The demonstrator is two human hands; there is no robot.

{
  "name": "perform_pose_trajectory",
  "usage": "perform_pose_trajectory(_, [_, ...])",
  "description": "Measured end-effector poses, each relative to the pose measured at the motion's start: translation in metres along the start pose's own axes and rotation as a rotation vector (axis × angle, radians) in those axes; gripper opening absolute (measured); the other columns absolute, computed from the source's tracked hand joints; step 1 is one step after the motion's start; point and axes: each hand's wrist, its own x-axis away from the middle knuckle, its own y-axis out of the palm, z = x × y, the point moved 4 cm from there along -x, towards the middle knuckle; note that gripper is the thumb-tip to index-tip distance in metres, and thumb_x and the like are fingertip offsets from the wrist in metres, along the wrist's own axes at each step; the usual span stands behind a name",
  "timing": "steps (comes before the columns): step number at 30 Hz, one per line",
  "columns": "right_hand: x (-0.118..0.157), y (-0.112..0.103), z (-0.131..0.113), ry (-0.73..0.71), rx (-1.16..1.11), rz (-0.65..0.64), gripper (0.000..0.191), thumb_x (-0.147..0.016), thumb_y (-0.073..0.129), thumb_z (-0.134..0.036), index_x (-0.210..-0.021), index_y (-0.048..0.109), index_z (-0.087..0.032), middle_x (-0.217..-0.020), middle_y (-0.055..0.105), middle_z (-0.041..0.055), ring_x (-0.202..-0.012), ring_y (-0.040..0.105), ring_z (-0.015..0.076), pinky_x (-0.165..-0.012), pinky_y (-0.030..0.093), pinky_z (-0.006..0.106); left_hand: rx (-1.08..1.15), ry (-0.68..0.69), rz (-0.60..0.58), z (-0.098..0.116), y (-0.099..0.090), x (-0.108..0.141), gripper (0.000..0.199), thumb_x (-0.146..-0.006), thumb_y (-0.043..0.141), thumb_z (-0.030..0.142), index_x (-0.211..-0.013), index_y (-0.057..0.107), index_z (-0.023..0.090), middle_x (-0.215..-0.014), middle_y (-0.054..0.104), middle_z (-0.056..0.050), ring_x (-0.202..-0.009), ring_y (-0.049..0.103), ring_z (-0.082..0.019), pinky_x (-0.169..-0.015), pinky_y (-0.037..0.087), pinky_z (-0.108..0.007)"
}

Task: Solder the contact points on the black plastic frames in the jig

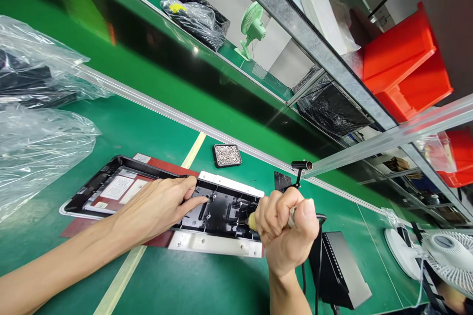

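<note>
- Far left: a heap of clear plastic [44, 152] with dark stuff inside, can't count the bags.
- One black housing [221, 214] left of centre on my green surface [177, 285], tilted a bit across my view, with one reddish-brown board [162, 239] under it.
- My left hand [158, 202] has its fingertips on the housing's far rim and thumb reaching inside; can't tell if it's really pinching.
- Two white bars [216, 244], one along each long side.
- One little black tray [227, 155] behind, too many tiny metal bits to count.
- One green fan [253, 24] further back.
- My right hand [286, 229] is wrapped around one tool [253, 222], pointed into the housing. That fist blocks the housing's right end and most of the tool.
- Right of it: one black box [336, 266], red bins [406, 54] up top (two at least), one white fan [447, 256].
</note>
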Motion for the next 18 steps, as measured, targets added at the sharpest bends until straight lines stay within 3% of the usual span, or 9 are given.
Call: perform_pose_trajectory(18, [-0.0004,-0.0005,0.0032,0.029,0.005,0.006,0.054,-0.098,0.054,-0.052,-0.057,0.035,-0.022,-0.045,0.026,-0.0085,-0.040,0.023,0.0066,-0.037,0.023,0.017,-0.021,0.006,-0.030,-0.0016,0.0026,-0.0007,0.043,-0.104,0.039,0.061,-0.079,0.034,0.026,-0.068,0.058,0.000,-0.060,0.052,-0.021,-0.060,0.024,-0.032])
